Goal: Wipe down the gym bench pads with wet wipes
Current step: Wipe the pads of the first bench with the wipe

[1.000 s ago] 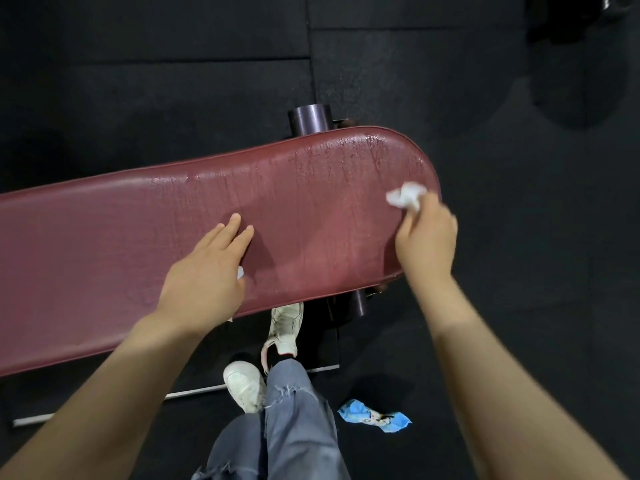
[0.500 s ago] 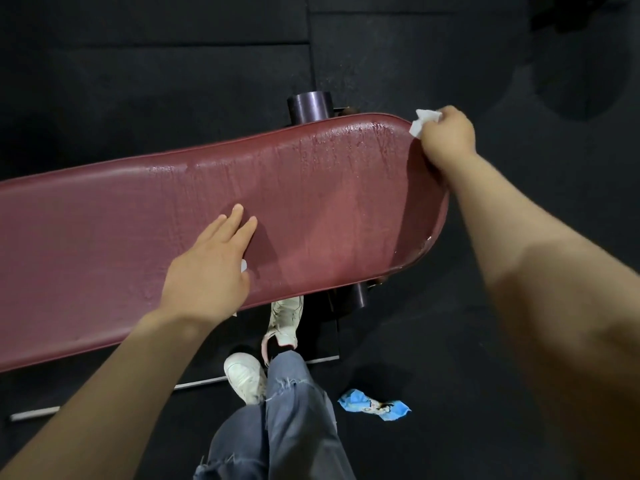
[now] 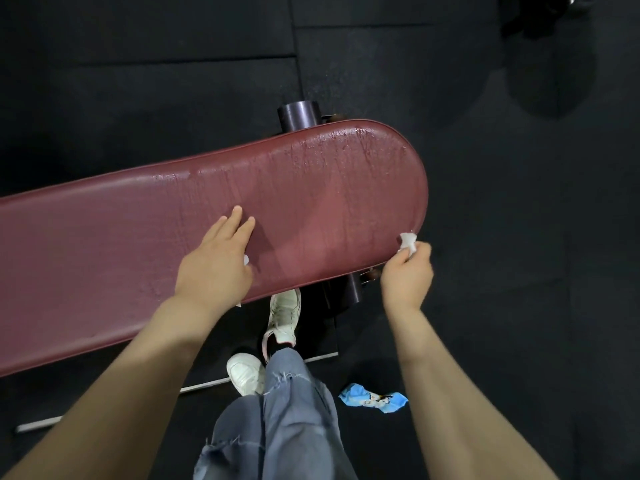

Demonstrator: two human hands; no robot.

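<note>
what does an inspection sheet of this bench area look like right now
surface: maroon bench pad, wet streaks and droplets toward its rounded right end.
job's things: crumpled white wet wipe at the pad's near right edge.
clutter: blue wrapper on the black floor.
grips: right hand pinches the wipe; left hand lies flat on the pad, fingers straight, a bit of white showing under it.
cables: nothing seen.
surroundings: black bench frame tube, white shoes, jeans.

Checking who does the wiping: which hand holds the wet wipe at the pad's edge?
The right hand: it pinches the white wet wipe at the bench pad rounded end; the left hand rests flat on top.
</note>
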